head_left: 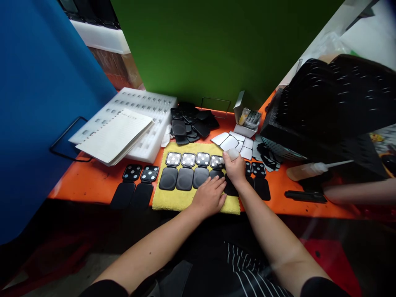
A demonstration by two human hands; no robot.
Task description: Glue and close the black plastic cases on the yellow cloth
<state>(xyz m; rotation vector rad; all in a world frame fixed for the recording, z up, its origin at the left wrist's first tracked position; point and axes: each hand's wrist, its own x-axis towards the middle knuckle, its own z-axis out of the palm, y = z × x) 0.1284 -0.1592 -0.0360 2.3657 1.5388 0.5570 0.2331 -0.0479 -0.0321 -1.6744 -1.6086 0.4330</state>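
My right hand [235, 170] is closed around a small whitish squeeze bottle [233, 154]. The bottle's tip points left at the dotted square half of a black hinged folding piece [215, 161]. On the lower flap of that same piece lies my left hand [209, 195], fingers stretched out and flat. Several like pieces lie unfolded in a row on a yellow cloth [173, 199], each with a dotted square above and a plain black flap [168, 178] below. The piece under my right wrist is partly hidden.
At left, a notebook [114, 134] rests on a white foam tray [148, 146]. Behind the cloth are a heap of black pieces [185, 123], white sheets [230, 142] and an open box [246, 130]. To the right are a long-nozzled bottle [305, 171], a black pen [305, 196], black crates [328, 99] and another person's arm [359, 192].
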